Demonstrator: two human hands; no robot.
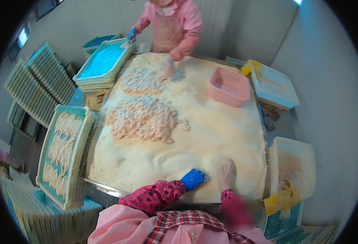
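Note:
My left hand [193, 179], in a blue glove, rests low over the pale powder [203, 142] near the table's front edge. Its fingers are curled and dusted white, and whatever they may hold is hidden. My right hand [226, 174] lies beside it, fingers stretched forward on the powder, holding nothing visible. Farther off to the left sits a large heap of coated, pale pink strips, perhaps meat [144, 120]. Behind it is a smaller heap of similar strips [140, 81].
A pink basket [229, 91] stands at the table's far right. Left are a tray with rows of strips [61, 152] and a blue-lined tray [103, 61]. White tubs [305, 162] with yellow gloves [282, 197] flank the right. Across the table, a co-worker [172, 30] reaches over the powder.

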